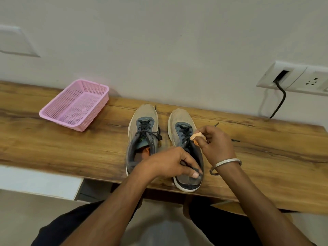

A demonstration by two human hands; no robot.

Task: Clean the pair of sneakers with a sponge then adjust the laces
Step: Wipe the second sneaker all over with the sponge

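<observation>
A person's left hand (170, 162) clamps its grip on the heel of the right-side grey-and-beige mesh sneaker (184, 148) at the wooden desk (53, 144) edge, while the right hand (217, 143) (steel bangle on the wrist) pinches a small orange sponge (197, 136) against its laces. The matching sneaker (143, 135) stands beside it; a pink plastic basket (74, 107) sits well apart.
</observation>
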